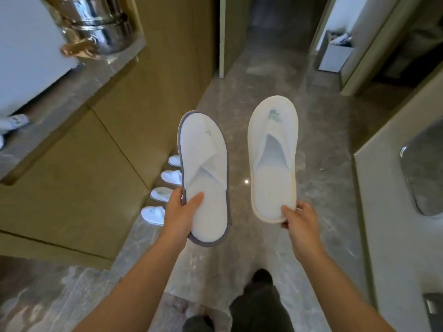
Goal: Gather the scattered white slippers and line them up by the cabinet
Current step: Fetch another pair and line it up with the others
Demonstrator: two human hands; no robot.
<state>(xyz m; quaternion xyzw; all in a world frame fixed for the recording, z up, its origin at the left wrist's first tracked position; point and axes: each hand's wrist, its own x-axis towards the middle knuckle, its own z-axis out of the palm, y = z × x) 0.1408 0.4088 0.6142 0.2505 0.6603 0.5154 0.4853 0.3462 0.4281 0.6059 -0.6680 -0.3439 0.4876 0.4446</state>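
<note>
Two bare forearms reach up from the bottom of the frame, one slipper in each hand. Left hand [180, 213], centre frame: thumb lies across the heel pad, fingers curled under the sole, gripping a grey-edged slipper [204, 178] held flat, toe pointing away. Right hand [299, 218], just right of centre: thumb and fingers pinch the heel rim of a cream-edged slipper [273, 159], also toe away, with a small greenish mark on its upper. The two held slippers are apart, side by side, above the floor.

Count on the floor: four slippers in a row [159, 192], left of centre, toes tucked against the foot of the tan cabinet [79, 178]; the left hand and its slipper partly cover them. Total slippers visible: six.

Upper left: one shiny metal pot [100, 25] on the grey counter [72, 92]. Far left edge, something white on that counter, too cropped to identify.

Glossy marble floor [323, 140] through the middle. Upper right: one small bin [335, 53] in a doorway. Bottom centre: dark trouser leg and two dark shoes [262, 276].
</note>
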